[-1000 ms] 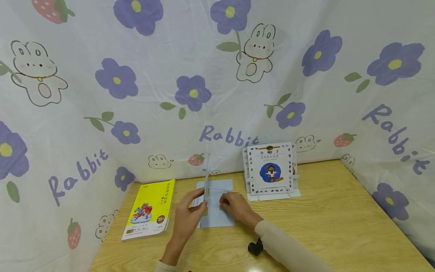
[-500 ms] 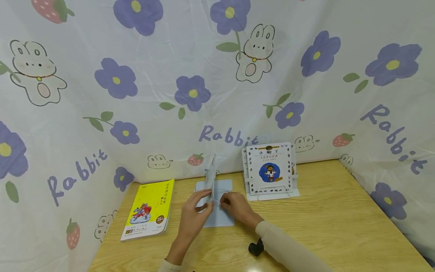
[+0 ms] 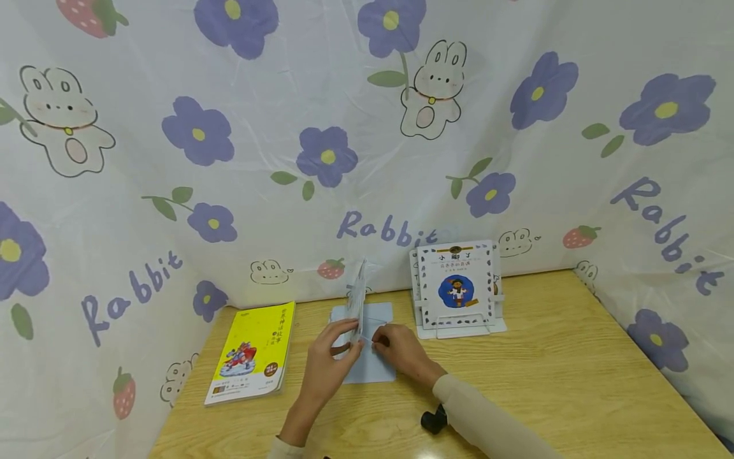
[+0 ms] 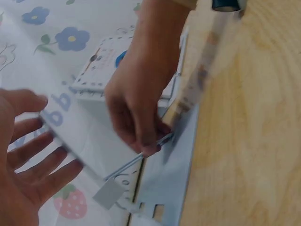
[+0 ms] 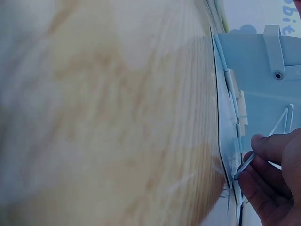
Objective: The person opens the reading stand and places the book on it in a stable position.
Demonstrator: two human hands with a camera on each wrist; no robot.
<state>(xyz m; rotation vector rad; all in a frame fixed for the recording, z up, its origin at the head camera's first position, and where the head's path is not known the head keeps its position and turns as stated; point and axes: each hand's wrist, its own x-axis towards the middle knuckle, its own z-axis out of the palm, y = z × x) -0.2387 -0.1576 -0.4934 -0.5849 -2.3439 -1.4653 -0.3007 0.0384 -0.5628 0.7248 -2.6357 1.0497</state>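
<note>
A light blue folding book stand [image 3: 373, 370] lies with its base flat on the table and its back panel [image 3: 355, 299] raised upright, nearly edge-on in the head view. My left hand [image 3: 325, 364] holds the panel's near edge between thumb and fingers; in the left wrist view the fingers are spread along that edge. Thumb and fingertips of my right hand [image 3: 404, 350] pinch a thin wire support [image 5: 278, 123] of the stand, low over the base. The right wrist view shows the wire's bent end between the fingertips and a riveted strap [image 5: 274, 52] on the panel.
To the left lies a yellow book [image 3: 252, 354]. At the back right a white picture book [image 3: 457, 268] leans on a second stand. A small black object [image 3: 433, 419] sits beside the right sleeve. A patterned curtain [image 3: 264, 210] hangs behind the wooden table [image 3: 550, 370].
The left hand and the raised panel have shifted a little to the right, mostly in the first half second. The right hand stays nearly in place.
</note>
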